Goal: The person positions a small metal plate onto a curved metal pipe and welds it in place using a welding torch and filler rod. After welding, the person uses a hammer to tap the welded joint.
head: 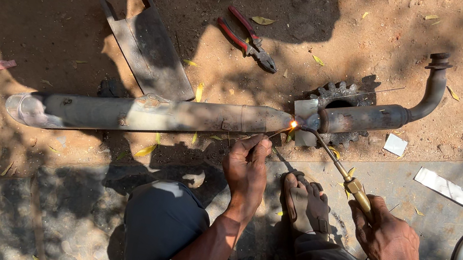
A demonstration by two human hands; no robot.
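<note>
On the sandy ground at the left lies a long, dull grey metal exhaust silencer, its rounded end pointing left. Just behind it sits a flat, dark steel plate with bent edges, and farther right a pair of red-handled pliers lies apart on the dirt. The left hand is closed on a thin filler rod, whose tip reaches the bright flame at the silencer's right end. There the silencer meets a curved grey exhaust pipe, which rests over a rusty toothed sprocket. The right hand grips the brass handle of a gas torch, its slim nozzle aimed at the glowing joint. A sandalled foot rests on the stone slab between the two hands. A pale metal strip lies at the far right.
</note>
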